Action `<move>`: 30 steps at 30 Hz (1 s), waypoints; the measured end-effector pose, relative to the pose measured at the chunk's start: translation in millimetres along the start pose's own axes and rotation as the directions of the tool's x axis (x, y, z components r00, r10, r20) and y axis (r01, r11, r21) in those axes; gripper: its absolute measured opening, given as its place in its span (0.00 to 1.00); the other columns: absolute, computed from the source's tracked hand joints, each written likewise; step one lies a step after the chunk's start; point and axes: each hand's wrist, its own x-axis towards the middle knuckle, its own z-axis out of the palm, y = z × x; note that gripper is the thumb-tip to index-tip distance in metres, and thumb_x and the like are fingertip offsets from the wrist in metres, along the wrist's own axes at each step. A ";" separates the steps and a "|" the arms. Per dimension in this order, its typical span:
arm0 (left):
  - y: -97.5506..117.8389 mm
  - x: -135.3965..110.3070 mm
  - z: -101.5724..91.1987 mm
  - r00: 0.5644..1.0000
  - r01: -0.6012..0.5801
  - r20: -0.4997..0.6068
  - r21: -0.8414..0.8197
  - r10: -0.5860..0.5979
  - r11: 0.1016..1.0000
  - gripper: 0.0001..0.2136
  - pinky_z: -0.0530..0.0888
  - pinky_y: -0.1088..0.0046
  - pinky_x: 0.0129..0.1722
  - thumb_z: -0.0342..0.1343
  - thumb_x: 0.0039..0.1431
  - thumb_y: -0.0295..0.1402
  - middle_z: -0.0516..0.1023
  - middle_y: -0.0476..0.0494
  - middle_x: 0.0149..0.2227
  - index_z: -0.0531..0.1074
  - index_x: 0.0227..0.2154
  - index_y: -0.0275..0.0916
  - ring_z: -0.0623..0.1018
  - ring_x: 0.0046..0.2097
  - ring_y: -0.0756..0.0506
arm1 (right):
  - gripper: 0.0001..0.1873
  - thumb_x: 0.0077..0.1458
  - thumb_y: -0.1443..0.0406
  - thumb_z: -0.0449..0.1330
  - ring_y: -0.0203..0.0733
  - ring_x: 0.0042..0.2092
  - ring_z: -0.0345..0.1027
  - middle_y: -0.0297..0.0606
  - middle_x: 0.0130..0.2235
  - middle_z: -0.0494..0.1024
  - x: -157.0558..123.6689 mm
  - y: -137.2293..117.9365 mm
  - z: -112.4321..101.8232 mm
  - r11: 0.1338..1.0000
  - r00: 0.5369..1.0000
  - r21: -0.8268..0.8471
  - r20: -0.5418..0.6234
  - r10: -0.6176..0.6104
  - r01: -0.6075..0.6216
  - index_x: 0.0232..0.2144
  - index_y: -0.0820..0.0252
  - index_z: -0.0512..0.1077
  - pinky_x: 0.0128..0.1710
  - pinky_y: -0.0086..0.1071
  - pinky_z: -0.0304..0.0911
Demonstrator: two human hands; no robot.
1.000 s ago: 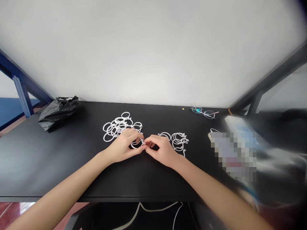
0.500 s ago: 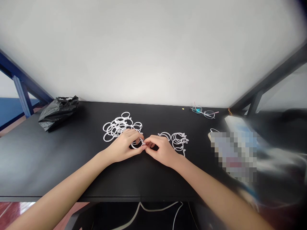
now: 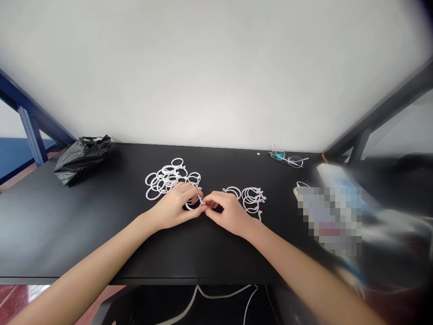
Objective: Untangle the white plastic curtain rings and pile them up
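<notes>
A white plastic ring with a small knob is pinched between my two hands at the middle of the table. My left hand grips it with thumb and fingers. The fingertips of my right hand are closed on its knobbed end, almost touching the left fingertips. Beyond my left hand lies a heap of white rings, overlapping one another. To the right of my right hand rests a smaller group of white rings, with small knobs showing. Part of the held ring is covered by my fingers.
On the black table a crumpled black plastic bag lies at the far left. Eyeglasses rest near the wall. A blurred, pixelated object lies on the right. Pale cables hang below the front edge.
</notes>
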 end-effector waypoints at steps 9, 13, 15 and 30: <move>0.6 -0.4 -0.3 1.000 0.000 0.001 0.003 0.000 1.000 0.08 0.67 0.68 0.40 0.53 0.65 0.37 0.69 0.49 0.29 0.70 0.37 0.38 0.71 0.33 0.48 | 0.06 0.54 0.73 0.58 0.35 0.31 0.71 0.34 0.30 0.75 0.9 0.2 -0.6 1.000 1.000 -0.006 0.002 0.000 0.000 0.32 0.59 0.73 0.35 0.29 0.69; -0.1 -1.1 0.1 1.000 0.001 0.003 0.010 -0.001 1.000 0.08 0.67 0.67 0.40 0.53 0.66 0.38 0.70 0.49 0.30 0.70 0.38 0.38 0.71 0.33 0.48 | 0.06 0.55 0.73 0.58 0.35 0.31 0.71 0.33 0.30 0.75 0.6 0.1 0.2 1.000 1.000 -0.007 0.001 0.000 0.000 0.32 0.59 0.73 0.35 0.29 0.69; -0.4 -1.0 0.5 1.000 0.000 0.001 0.014 0.000 1.000 0.08 0.67 0.67 0.40 0.53 0.66 0.38 0.70 0.49 0.30 0.69 0.38 0.38 0.71 0.33 0.47 | 0.06 0.54 0.73 0.58 0.35 0.31 0.71 0.33 0.30 0.75 0.6 -0.1 0.4 1.000 1.000 -0.003 -0.002 0.000 0.000 0.32 0.59 0.73 0.35 0.29 0.69; 0.3 -1.4 -0.8 1.000 -0.014 0.001 0.025 0.014 1.000 0.08 0.67 0.67 0.40 0.49 0.68 0.37 0.72 0.46 0.32 0.68 0.37 0.38 0.70 0.35 0.46 | 0.05 0.57 0.71 0.58 0.35 0.31 0.71 0.34 0.31 0.76 1.4 -2.2 -0.9 1.000 1.000 0.003 0.005 -0.003 0.003 0.33 0.59 0.73 0.35 0.29 0.69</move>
